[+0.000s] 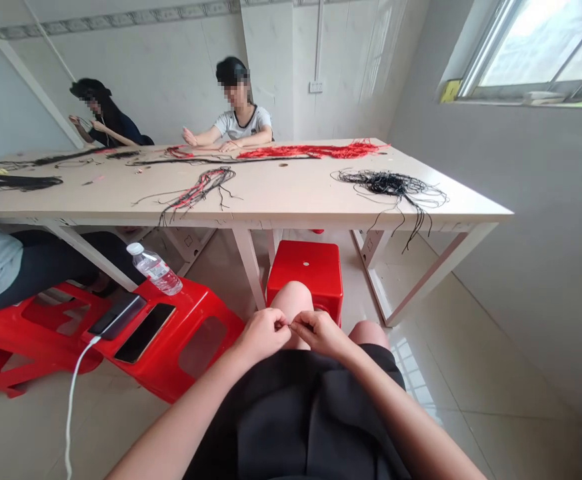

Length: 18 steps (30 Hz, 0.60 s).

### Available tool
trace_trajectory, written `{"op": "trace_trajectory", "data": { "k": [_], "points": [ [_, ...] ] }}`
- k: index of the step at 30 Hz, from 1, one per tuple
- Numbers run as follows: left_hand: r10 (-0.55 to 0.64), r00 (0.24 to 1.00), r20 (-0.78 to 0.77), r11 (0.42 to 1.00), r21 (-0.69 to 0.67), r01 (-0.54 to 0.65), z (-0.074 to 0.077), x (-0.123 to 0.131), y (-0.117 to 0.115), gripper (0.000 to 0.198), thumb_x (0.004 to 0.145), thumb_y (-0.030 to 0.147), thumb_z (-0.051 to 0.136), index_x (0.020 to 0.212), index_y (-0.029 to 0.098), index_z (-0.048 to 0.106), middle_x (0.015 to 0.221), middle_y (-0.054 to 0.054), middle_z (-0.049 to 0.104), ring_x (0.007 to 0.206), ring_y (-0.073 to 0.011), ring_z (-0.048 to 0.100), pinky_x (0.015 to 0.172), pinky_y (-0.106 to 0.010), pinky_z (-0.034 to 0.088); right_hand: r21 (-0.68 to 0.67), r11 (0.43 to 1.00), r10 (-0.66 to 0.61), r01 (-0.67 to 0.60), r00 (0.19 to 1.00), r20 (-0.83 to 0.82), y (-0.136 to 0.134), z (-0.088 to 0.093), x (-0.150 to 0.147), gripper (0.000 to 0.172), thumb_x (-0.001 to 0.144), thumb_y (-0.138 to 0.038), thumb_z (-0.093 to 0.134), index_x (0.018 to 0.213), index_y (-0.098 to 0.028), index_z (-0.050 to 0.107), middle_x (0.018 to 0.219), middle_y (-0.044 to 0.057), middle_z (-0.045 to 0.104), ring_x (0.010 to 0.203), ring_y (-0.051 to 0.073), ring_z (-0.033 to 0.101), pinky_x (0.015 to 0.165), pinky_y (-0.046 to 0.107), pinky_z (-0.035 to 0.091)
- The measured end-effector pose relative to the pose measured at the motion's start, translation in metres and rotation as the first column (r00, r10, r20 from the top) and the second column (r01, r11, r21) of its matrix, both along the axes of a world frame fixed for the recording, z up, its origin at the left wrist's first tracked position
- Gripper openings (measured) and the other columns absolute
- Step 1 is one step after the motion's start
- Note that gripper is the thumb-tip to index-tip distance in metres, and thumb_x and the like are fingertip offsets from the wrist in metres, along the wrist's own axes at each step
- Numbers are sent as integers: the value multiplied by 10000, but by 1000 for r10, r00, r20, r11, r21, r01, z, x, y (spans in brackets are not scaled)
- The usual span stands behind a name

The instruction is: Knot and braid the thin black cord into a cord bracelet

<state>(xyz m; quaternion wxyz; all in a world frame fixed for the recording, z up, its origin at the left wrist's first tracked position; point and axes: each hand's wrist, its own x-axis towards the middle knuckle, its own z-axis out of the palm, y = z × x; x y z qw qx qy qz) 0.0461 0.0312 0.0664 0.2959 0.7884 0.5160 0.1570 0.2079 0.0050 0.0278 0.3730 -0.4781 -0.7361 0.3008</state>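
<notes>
Above my lap, by one bare knee, my left hand point(271, 329) and my right hand point(318, 331) meet fingertip to fingertip. Each is closed in a pinch. Something tiny and dark seems to lie between the fingertips, too small to name. On the table point(281, 193) in front of me, a bundle of black and red cords point(198, 190) lies to the left, its loose ends over the front edge. A tangled heap of black cord point(388, 183) lies to the right, with strands hanging off the edge.
A red stool point(305, 263) stands before my knees. Another red stool point(191, 313) at my left bears a water bottle point(155, 268), a phone point(145, 332) and a power bank point(117, 315) with a white cable. Red cords point(315, 152) lie at the table's far side, where two people sit.
</notes>
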Motion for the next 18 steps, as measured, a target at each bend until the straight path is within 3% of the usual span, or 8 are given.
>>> {"op": "trace_trajectory", "data": {
  "k": [4, 11, 18],
  "points": [
    [26, 999, -41, 993, 117, -21, 1, -1, -3, 82, 656, 201, 498, 599, 171, 549, 646, -16, 584, 605, -123, 504, 562, -231, 347, 28, 1000, 13, -13, 1000, 15, -1, 5, -7, 201, 839, -208, 469, 707, -142, 606, 617, 3, 600, 541, 82, 492, 509, 182, 348],
    [85, 996, -13, 981, 177, -81, -1, -7, -5, 91, 638, 140, 484, 561, 171, 521, 620, -12, 569, 597, -114, 495, 558, -223, 337, 65, 997, 47, -52, 996, 73, 0, 9, -12, 202, 822, -157, 449, 733, -162, 630, 683, 6, 638, 601, 91, 529, 562, 186, 382],
    [86, 993, 85, 995, -60, -81, -12, -13, 1, 126, 681, 228, 479, 614, 162, 562, 627, -13, 587, 609, -129, 513, 557, -235, 360, 39, 999, 3, -8, 991, 133, 9, -5, -10, 207, 818, -213, 474, 733, -165, 657, 648, 17, 648, 564, 109, 531, 521, 211, 378]
  ]
}}
